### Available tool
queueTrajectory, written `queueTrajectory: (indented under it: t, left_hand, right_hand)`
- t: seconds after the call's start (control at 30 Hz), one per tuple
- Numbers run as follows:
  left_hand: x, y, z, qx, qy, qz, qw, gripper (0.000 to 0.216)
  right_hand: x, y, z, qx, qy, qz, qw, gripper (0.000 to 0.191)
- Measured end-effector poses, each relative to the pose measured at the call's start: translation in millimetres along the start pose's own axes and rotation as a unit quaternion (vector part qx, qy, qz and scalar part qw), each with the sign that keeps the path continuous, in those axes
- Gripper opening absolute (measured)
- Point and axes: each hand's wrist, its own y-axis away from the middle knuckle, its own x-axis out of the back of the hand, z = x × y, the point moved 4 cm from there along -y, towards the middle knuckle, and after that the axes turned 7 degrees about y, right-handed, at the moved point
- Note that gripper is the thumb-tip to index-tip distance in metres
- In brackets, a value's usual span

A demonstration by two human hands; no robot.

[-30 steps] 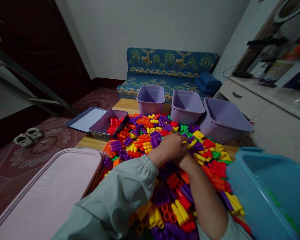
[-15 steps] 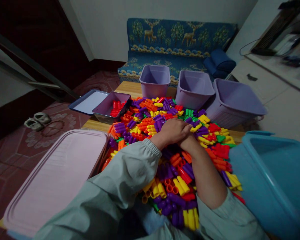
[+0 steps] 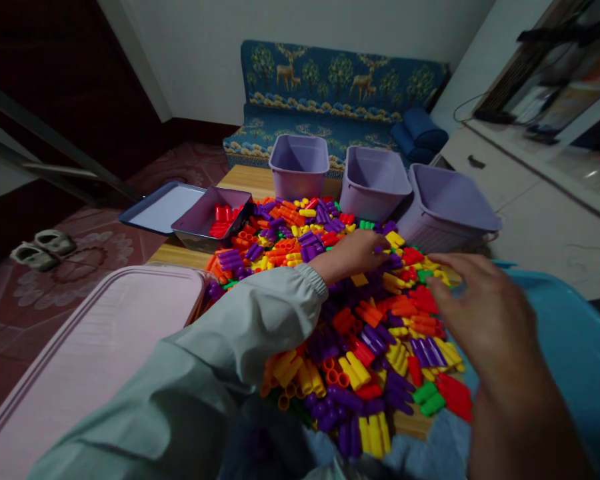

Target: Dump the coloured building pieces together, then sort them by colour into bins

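A wide heap of plastic building pieces (image 3: pixel 355 367) in red, orange, yellow, green and purple covers the wooden table. My left hand (image 3: pixel 355 255) reaches over the far middle of the heap, its fingers curled down among purple and yellow pieces. Whatever its fingertips hold is hidden. At the right, my right hand (image 3: pixel 487 310) is raised above the heap's edge, beside the blue bin (image 3: pixel 570 320). Its thumb and fingers stand apart, slightly blurred, with nothing visible between them.
Three lilac bins (image 3: pixel 300 175) stand along the far table edge. At the left, an open tin (image 3: pixel 195 230) holds red pieces, with its lid (image 3: pixel 160 203) beside it. A pink-lidded box (image 3: pixel 105 347) lies nearer. Behind stands a blue sofa (image 3: pixel 325 87).
My right hand has moved away from my left hand, rightward and nearer to me, and its fingers have spread. My left hand stays over the heap. The view has shifted slightly.
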Motion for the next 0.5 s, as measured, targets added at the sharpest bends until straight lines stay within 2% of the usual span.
queueTrajectory:
  t: [0.03, 0.1, 0.23, 0.33, 0.4, 0.5]
  left_hand:
    - [-5.3, -4.1, 6.0, -0.025, -0.021, -0.024, 0.999, 0.031]
    - [-18.4, -11.9, 17.5, -0.071, -0.058, -0.066, 0.994, 0.029]
    - [-51.8, -27.7, 35.3, -0.121, -0.101, -0.123, 0.98, 0.029]
    - [-77.6, -40.1, 46.1, -0.151, -0.112, -0.144, 0.971, 0.035]
    - [-92.5, -49.8, 51.2, -0.165, -0.113, -0.147, 0.969, 0.037]
    - [-110.1, -66.7, 53.2, -0.154, -0.112, -0.152, 0.97, 0.039]
  right_hand:
    - [5.0, 3.3, 12.8, -0.021, 0.036, 0.002, 0.999, 0.039]
    - [6.3, 10.5, 37.0, -0.05, 0.101, -0.039, 0.993, 0.046]
    - [-11.1, 25.0, 71.8, -0.096, 0.158, -0.203, 0.962, 0.069]
    - [-18.2, 31.1, 81.2, -0.143, 0.192, -0.311, 0.92, 0.071]
    - [-14.8, 30.3, 82.6, -0.155, 0.213, -0.338, 0.903, 0.066]
    - [-4.1, 26.9, 92.6, -0.172, 0.235, -0.325, 0.9, 0.061]
